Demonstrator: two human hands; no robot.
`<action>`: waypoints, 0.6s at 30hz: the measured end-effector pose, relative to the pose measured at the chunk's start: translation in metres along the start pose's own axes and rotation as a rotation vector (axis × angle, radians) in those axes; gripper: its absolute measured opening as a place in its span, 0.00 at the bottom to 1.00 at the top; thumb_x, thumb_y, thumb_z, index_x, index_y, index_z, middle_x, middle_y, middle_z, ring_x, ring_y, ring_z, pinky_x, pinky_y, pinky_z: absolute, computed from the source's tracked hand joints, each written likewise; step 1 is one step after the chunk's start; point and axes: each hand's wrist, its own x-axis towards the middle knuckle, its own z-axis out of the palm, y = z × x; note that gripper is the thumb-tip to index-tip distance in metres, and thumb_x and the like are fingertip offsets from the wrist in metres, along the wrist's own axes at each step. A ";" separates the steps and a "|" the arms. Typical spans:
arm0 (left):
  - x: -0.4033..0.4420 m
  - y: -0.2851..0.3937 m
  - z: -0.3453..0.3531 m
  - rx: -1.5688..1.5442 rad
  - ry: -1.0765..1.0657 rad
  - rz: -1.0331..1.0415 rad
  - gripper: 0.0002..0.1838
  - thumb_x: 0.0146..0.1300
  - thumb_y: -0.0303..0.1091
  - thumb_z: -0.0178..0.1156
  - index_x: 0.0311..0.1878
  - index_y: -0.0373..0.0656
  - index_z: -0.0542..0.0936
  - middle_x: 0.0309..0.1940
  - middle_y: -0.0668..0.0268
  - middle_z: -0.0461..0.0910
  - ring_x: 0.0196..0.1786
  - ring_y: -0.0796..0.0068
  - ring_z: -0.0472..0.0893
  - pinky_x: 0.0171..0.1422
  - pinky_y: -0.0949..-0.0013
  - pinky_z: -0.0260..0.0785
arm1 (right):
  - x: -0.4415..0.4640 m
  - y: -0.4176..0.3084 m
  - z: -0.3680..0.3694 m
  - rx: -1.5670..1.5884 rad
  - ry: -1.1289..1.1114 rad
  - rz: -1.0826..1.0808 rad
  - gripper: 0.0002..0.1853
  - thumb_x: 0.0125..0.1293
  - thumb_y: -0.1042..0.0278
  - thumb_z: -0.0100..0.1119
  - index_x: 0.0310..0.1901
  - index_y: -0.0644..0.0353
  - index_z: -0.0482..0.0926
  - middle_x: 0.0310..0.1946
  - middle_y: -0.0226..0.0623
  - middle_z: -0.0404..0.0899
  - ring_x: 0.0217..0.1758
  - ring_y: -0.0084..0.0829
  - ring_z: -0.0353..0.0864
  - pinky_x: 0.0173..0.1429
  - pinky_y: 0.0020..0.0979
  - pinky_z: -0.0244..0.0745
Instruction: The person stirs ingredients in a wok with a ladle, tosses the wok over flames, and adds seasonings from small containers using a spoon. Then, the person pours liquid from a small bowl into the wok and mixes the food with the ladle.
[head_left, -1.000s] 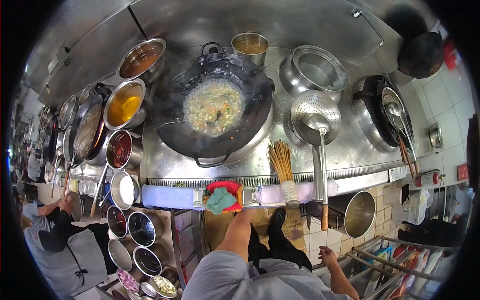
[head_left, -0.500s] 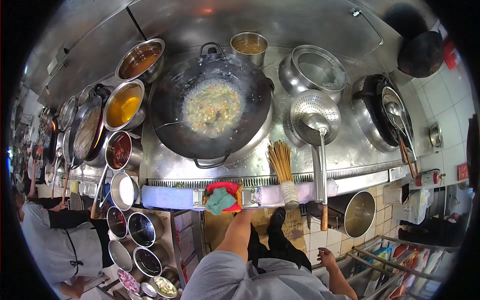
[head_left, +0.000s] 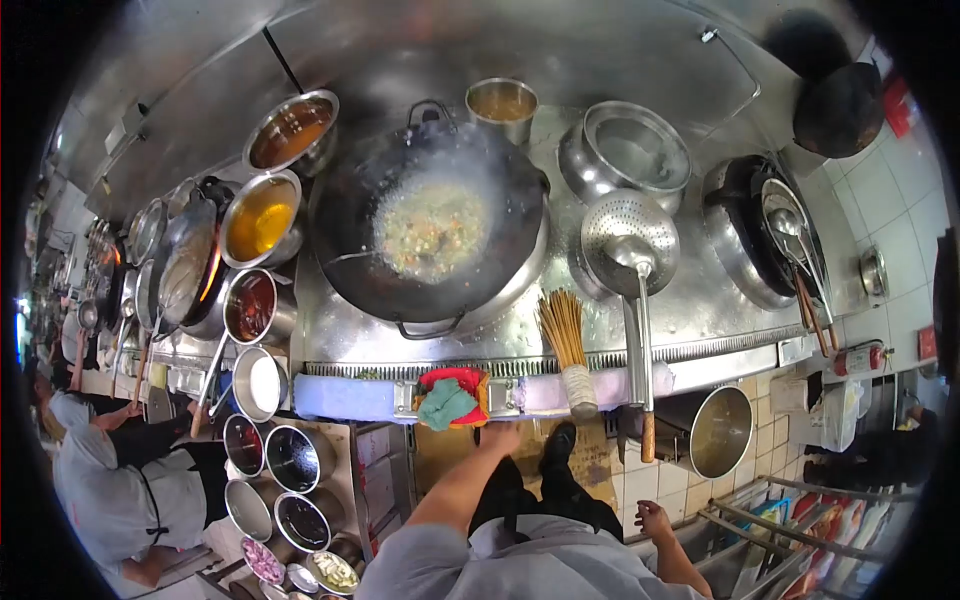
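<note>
My left hand (head_left: pixel 498 436) is low at the stove's front edge, just below a green cloth (head_left: pixel 446 404) lying on a red cloth; its fingers are hidden by the edge and blur. My right hand (head_left: pixel 653 520) hangs at my side, holding nothing, its fingers loosely bent and apart. A large black wok (head_left: pixel 350 270) sits on the burner. Inside it, liquid with small chopped pieces (head_left: pixel 432 228) bubbles under steam. Right of the wok, a perforated strainer (head_left: pixel 605 222) bears a ladle (head_left: pixel 628 250). A bamboo wok brush (head_left: pixel 568 345) leans by the front rail.
Metal bowls of sauce and oil (head_left: pixel 262 218) line the left side. A lidded-looking steel pot (head_left: pixel 580 165) and a stacked wok (head_left: pixel 735 240) stand to the right. A metal pot (head_left: pixel 720 432) is below the edge, beside a rack (head_left: pixel 790 540). A co-worker (head_left: pixel 130 490) stands at left.
My left arm has swung slightly, and the hand now shows below the cloth. More steam rises over the wok. The view has shifted a little; my right hand stays at my side.
</note>
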 end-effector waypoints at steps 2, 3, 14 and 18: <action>-0.036 0.040 -0.112 -0.323 -0.292 -0.021 0.19 0.64 0.46 0.49 0.47 0.43 0.79 0.45 0.50 0.78 0.49 0.50 0.77 0.53 0.52 0.69 | 0.009 0.001 0.003 0.004 -0.004 0.090 0.16 0.68 0.58 0.49 0.54 0.54 0.74 0.32 0.35 0.79 0.28 0.28 0.81 0.26 0.29 0.73; -0.051 0.054 -0.160 -0.462 -0.224 0.018 0.15 0.63 0.43 0.51 0.43 0.44 0.79 0.42 0.52 0.80 0.47 0.53 0.79 0.50 0.55 0.71 | 0.022 0.013 0.005 0.068 -0.008 0.076 0.16 0.68 0.57 0.50 0.53 0.53 0.74 0.32 0.35 0.79 0.29 0.27 0.80 0.26 0.30 0.73; 0.024 -0.009 -0.340 -0.015 0.708 0.087 0.09 0.58 0.38 0.59 0.34 0.42 0.76 0.34 0.59 0.75 0.42 0.53 0.72 0.43 0.53 0.66 | 0.055 -0.054 0.050 0.066 -0.076 -0.045 0.19 0.67 0.51 0.49 0.54 0.52 0.73 0.37 0.36 0.78 0.34 0.30 0.79 0.33 0.32 0.73; 0.031 -0.022 -0.326 -0.067 0.715 0.163 0.10 0.59 0.38 0.59 0.30 0.40 0.76 0.32 0.56 0.75 0.40 0.51 0.72 0.43 0.52 0.65 | 0.059 -0.069 0.067 0.075 -0.056 -0.101 0.18 0.68 0.51 0.49 0.54 0.51 0.73 0.37 0.34 0.78 0.33 0.29 0.79 0.32 0.31 0.72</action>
